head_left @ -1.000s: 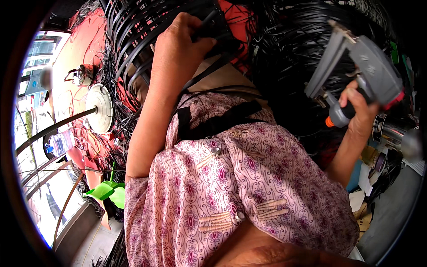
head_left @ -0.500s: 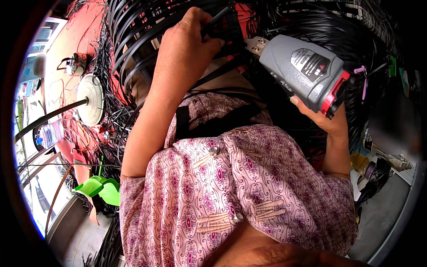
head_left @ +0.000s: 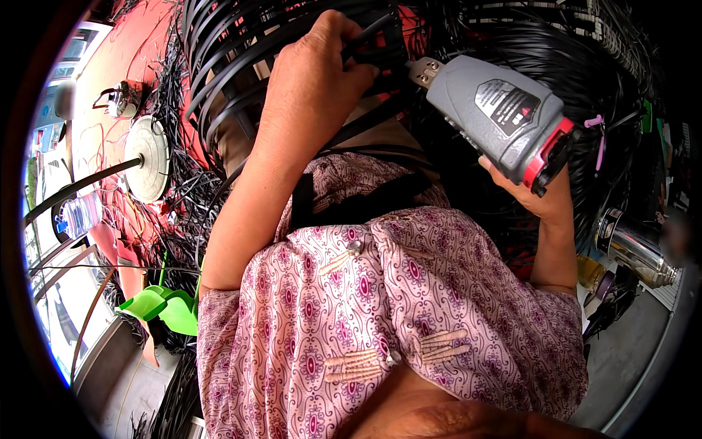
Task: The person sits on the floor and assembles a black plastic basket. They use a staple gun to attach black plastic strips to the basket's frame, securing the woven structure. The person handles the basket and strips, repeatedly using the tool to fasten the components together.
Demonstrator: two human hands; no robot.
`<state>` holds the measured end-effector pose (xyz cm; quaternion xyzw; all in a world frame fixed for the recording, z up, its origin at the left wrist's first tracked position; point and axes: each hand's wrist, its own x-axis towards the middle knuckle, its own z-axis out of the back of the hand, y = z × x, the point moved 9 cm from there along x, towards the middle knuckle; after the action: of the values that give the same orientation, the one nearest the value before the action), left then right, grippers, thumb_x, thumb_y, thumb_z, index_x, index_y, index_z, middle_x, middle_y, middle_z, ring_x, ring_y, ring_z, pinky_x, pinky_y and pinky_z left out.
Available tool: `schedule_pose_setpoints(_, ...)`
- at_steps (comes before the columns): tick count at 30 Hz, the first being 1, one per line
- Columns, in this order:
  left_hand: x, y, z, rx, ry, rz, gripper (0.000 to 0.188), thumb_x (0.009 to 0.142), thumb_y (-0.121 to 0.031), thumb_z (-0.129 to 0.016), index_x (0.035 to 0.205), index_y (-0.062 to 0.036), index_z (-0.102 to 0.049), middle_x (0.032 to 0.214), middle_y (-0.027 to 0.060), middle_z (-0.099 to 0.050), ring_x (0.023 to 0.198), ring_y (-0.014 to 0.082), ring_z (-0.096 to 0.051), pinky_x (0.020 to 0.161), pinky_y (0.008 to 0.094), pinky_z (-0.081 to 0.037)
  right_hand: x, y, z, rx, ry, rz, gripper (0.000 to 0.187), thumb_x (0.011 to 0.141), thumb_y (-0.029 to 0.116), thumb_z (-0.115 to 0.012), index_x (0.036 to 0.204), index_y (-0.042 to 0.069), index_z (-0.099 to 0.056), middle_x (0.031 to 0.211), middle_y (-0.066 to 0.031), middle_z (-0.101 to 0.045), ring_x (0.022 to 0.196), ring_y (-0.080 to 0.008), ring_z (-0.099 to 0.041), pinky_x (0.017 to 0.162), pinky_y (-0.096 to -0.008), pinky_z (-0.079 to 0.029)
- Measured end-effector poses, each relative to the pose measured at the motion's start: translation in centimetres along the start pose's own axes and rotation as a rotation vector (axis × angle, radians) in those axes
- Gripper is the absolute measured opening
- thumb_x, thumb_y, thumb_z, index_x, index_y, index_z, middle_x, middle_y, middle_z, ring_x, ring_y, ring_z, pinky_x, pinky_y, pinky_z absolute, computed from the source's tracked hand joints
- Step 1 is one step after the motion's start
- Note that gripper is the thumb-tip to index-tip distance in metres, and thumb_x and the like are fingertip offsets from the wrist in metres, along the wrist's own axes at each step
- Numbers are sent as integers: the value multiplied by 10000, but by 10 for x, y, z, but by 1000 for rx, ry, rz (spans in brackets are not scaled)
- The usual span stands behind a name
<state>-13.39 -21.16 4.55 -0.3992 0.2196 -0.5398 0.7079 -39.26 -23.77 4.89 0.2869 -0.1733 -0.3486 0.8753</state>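
Gripping a grey nail gun (head_left: 486, 110), its handle hidden, the right hand (head_left: 540, 199) points the long body up-left, nose near the right edge of the black woven frame (head_left: 248, 55); the left hand (head_left: 314, 80), nearer that frame, pinches 1 dark strip (head_left: 379, 27).

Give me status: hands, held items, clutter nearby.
Left hand pinching narrow black strip. Right hand holding grey, red-trimmed staple or nail gun, nose toward left hand. Loose glossy black strips heaped behind gun.
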Motion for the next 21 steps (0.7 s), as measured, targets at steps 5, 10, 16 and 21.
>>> schedule_pose_setpoints(5,0,0,1,12,-3,-15,289,726,-47,-760,977,-32,-620,688,7,-556,632,74,-496,602,244,-442,4,8,0,-126,35,104,349,692,100,-825,976,16,-640,921,-72,-686,838,-206,-656,742,-335,-523)
schedule_pose_setpoints(10,1,4,-1,-40,2,-5,286,723,-33,-759,971,-29,-615,694,-4,-554,636,66,-480,600,237,-435,6,9,-2,-154,68,76,364,717,79,-848,1021,6,-661,959,-72,-706,857,-168,-671,755,-305,-533)
schedule_pose_setpoints(16,0,4,-2,-41,17,15,278,729,-17,-751,971,-27,-614,692,-16,-534,640,56,-463,594,227,-422,11,12,0,17,8,39,265,655,133,-779,853,38,-631,800,-78,-677,710,-263,-674,665,-343,-524)
schedule_pose_setpoints(21,1,5,-2,-84,16,-2,278,730,-20,-751,973,-27,-616,690,-18,-529,642,56,-463,595,226,-421,16,19,4,45,27,23,265,649,111,-781,855,31,-635,789,-90,-685,704,-244,-686,659,-330,-523)
